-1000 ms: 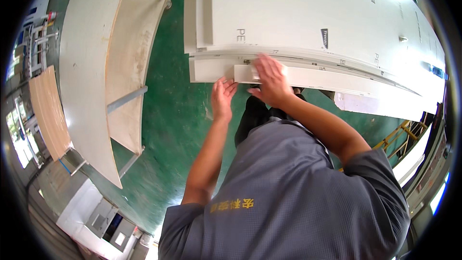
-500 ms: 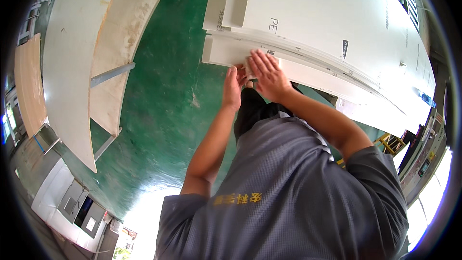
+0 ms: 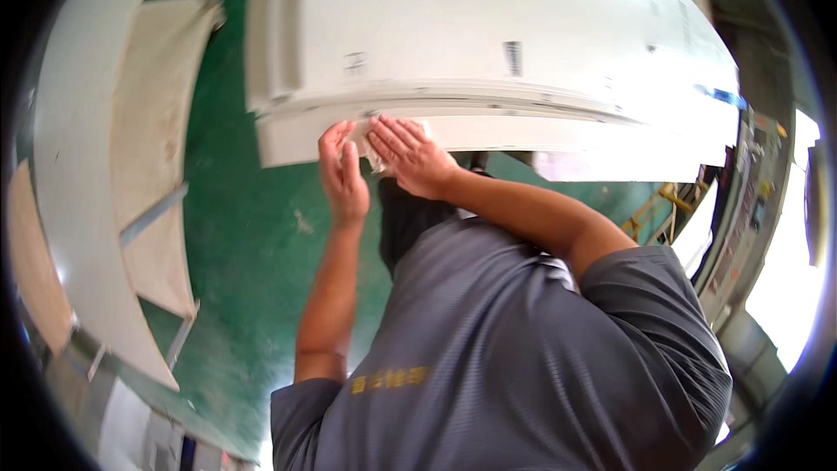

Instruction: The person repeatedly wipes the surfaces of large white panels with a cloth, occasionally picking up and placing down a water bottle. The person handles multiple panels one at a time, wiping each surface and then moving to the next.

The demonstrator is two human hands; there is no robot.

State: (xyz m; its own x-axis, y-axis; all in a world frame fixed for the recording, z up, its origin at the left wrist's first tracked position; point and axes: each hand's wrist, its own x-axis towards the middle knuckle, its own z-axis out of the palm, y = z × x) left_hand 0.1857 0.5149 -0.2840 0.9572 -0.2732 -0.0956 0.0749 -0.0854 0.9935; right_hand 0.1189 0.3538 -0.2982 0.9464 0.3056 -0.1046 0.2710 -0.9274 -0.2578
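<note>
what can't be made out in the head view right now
In the head view:
pale material: its kind, partly hidden by the right hand
left hand: whether it touches that material, lost to blur
white panel: its far end, cut off by the upper edge
yellow lettering: too blurred

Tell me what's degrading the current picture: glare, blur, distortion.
Head view: glare whitens the right part of the white panels; head view: blur smears their printed marks, while the hands read somewhat clearer; head view: the fisheye bows the pale board at left, and darkness rings the corners.
</note>
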